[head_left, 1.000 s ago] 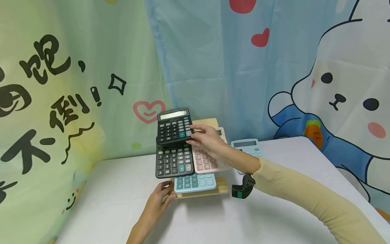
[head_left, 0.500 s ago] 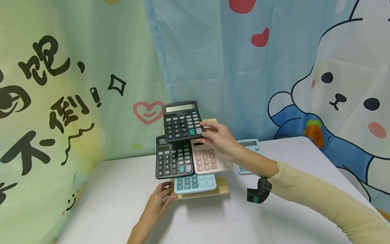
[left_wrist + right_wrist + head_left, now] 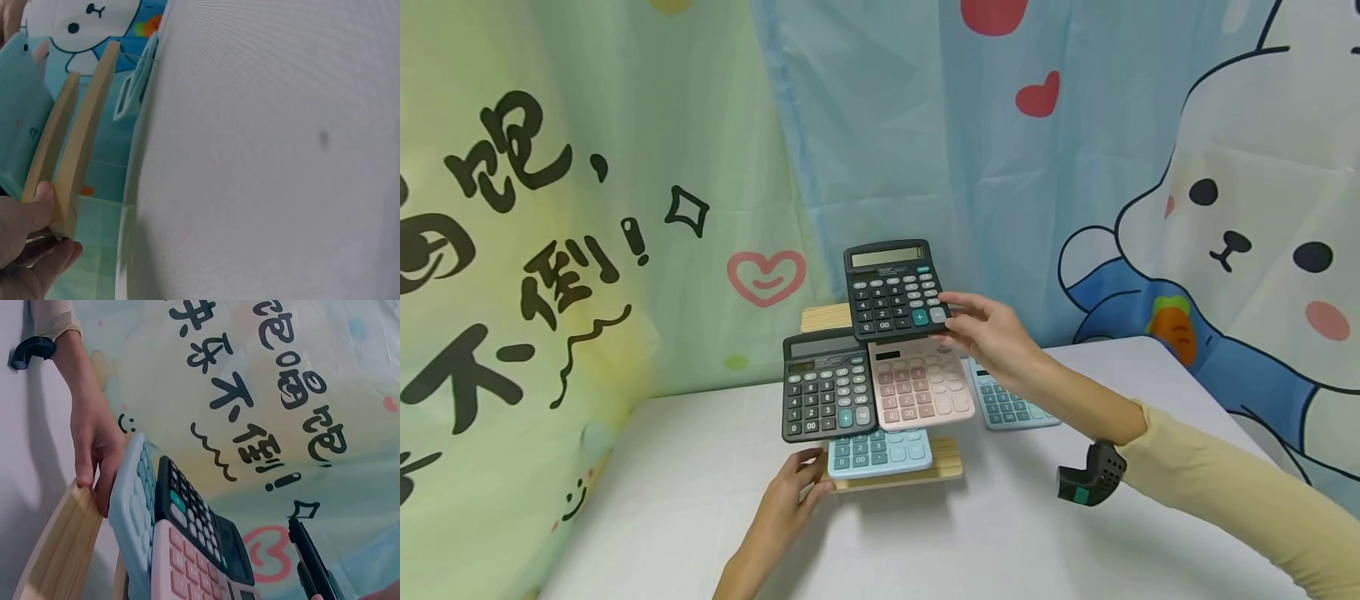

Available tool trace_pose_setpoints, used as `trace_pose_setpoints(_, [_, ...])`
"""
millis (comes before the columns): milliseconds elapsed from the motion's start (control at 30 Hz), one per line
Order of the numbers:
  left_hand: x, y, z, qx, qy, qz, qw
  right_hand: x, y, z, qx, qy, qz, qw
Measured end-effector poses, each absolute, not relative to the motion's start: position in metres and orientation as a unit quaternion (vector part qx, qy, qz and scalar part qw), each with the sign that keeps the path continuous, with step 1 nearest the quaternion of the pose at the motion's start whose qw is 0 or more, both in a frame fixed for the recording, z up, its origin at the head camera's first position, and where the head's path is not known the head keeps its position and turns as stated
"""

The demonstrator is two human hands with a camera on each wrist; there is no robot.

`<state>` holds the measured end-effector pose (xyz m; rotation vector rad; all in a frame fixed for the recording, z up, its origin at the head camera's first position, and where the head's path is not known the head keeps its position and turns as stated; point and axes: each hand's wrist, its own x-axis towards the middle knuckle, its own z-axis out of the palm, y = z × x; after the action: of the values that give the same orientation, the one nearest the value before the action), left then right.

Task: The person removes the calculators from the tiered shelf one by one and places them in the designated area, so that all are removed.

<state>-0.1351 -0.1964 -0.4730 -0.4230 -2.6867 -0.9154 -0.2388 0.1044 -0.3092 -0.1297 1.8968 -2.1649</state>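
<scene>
Head: our right hand (image 3: 992,333) pinches the upper black calculator (image 3: 891,287), not set down yet; lower black calculator (image 3: 827,387), pink calculator (image 3: 917,383), front blue calculator (image 3: 880,452) already racked, another blue calculator (image 3: 1006,407) on the tabletop (image 3: 700,467). Left wrist: our left hand's (image 3: 22,222) grip is closed on the wooden rack (image 3: 90,119). Right wrist: held calculator's clear of the others.

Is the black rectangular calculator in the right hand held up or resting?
Held up: the right wrist view shows a gap between this black rectangular calculator and the pink rectangular calculator.
</scene>
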Motion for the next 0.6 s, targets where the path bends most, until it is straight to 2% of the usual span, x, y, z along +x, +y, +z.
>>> trace_pose_setpoints(600, [-0.135,-0.197,-0.475,-0.148,-0.927,-0.314,0.142,-0.231,0.153,-0.313,-0.024,0.657,-0.744,0.121])
